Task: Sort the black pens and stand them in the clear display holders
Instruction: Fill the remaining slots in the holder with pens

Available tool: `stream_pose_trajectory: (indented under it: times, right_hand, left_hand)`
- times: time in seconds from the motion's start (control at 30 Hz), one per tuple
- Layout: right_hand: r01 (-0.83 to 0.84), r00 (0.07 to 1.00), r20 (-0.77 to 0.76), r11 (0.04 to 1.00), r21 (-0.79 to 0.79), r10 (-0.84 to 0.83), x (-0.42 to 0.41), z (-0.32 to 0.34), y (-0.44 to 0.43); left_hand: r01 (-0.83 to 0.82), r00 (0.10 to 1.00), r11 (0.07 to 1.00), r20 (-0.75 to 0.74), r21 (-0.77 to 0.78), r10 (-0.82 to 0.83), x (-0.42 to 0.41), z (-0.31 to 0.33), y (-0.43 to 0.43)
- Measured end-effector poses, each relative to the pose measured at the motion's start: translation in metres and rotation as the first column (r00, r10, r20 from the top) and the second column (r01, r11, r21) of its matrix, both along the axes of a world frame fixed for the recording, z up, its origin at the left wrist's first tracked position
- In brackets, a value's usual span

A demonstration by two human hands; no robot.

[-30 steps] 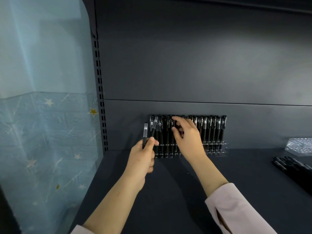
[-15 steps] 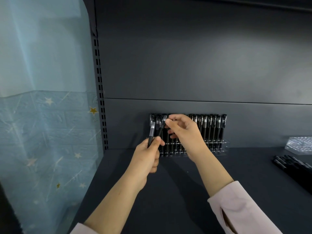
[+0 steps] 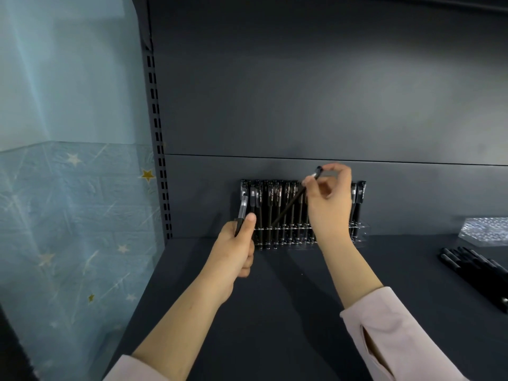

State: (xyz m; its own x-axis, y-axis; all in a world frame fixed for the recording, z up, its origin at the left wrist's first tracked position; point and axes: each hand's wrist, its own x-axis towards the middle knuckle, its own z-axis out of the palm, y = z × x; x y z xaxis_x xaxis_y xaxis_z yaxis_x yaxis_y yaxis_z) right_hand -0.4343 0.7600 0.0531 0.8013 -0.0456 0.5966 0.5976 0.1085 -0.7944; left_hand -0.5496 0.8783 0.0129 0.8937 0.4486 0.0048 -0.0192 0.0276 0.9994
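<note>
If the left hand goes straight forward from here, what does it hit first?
Probably the leftmost standing pens in the clear holder, behind the pen in the left hand; depth is unclear.

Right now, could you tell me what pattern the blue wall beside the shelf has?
The wall shows white and gold stars on blue brickwork; head view.

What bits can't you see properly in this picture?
Head view only:
1. Part of the pen row: hidden behind the right hand and its slanted pen.
2. Lettering on the row: too small to read.
3. Loose pens: cut off by the right edge.
4. Bottom of the clear-capped pen: inside the left hand.
</note>
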Motion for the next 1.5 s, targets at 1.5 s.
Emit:
stream_pose_trajectory:
  times: [1.5]
  right_hand:
    - [0.095,0.99,0.117,0.984,-0.148,-0.078,0.006,0.005,-0.023]
  left_hand:
    - [-0.229,0.972,0.081,0.224,0.97,0.074,0.029,-0.049,0.026]
